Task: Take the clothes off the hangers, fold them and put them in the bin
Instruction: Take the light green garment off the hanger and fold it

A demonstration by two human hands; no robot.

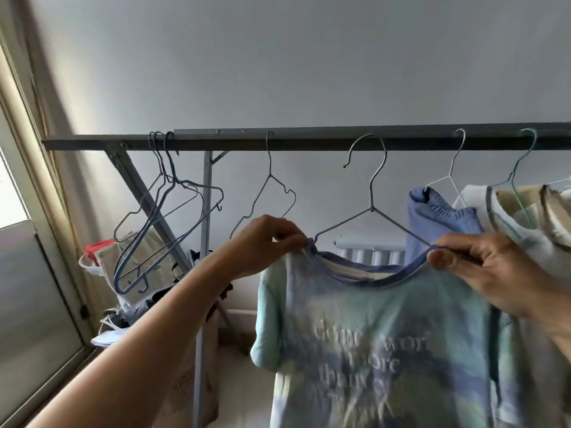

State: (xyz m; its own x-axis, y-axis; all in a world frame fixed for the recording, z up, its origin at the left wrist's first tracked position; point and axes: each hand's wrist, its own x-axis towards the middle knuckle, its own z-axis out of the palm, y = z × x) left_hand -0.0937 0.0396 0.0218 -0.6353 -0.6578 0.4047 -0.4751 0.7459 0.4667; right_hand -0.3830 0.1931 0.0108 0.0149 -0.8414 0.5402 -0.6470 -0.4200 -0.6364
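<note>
T-shirt: blue-green tie-dye T-shirt (pixel 386 335) hangs on a wire hanger (pixel 370 208), in front of the rail (pixel 278 142).
Hanger hook: at rail height; seating on the rail cannot be told.
Left grip: left hand (pixel 265 239) pinches the collar's left end.
Right grip: right hand (pixel 482 267) pinches the collar's right end.
Rail, left: bare hangers (pixel 160 211).
Rail, right: blue garment (pixel 438 217) and white garment (pixel 494 211), both hung.

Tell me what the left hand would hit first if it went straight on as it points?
Most likely the wire hanger inside the tie-dye T-shirt: the left hand pinches the collar beside the hanger's near shoulder and points rightward along it. Depth is unclear.
</note>
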